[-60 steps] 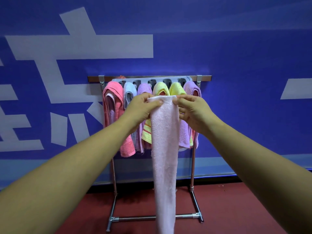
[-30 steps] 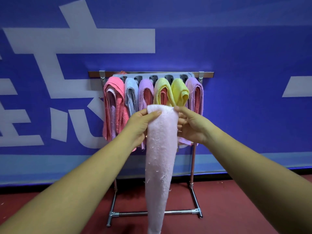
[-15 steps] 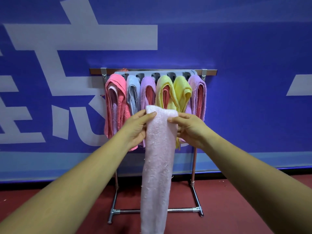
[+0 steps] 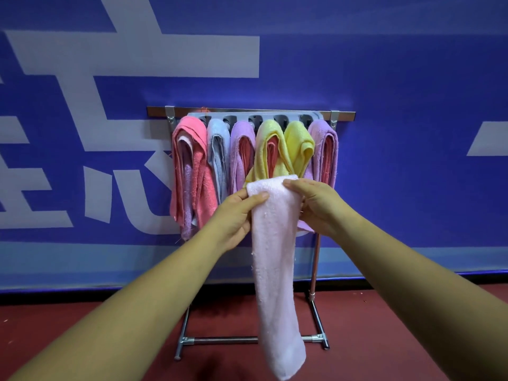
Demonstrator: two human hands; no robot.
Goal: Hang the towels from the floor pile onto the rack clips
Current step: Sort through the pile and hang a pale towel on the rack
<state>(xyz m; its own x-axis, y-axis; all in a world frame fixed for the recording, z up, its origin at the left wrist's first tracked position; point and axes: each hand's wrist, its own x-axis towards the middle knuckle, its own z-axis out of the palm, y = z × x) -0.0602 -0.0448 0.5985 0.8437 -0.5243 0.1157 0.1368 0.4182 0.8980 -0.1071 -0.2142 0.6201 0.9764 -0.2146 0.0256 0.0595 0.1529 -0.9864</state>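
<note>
Long pale pink terry towel (image 4: 272,243), centre frame, sits lower than 2 s ago, below the grey plastic clip bar (image 4: 240,116). Left hand (image 4: 233,215) and right hand (image 4: 319,207) pinch its top edge. Not yet hung; clips look occupied.

The front towel (image 4: 275,257) is shown in plain pale pink. Along the silver rack (image 4: 315,265) are hung, left to right: a coral towel (image 4: 196,166), a grey-blue towel (image 4: 218,149), a lilac towel (image 4: 238,149), a lime towel (image 4: 264,144), a yellow towel (image 4: 298,144) and an end towel (image 4: 320,144), also lilac. Red is seen inside the lilac, lime and end ones. The clip bar (image 4: 268,115) is pale grey with dark slots. The wall (image 4: 412,105) is painted deep blue with white strokes, a light blue band (image 4: 82,265) along its foot; the floor (image 4: 384,339) is dark red
</note>
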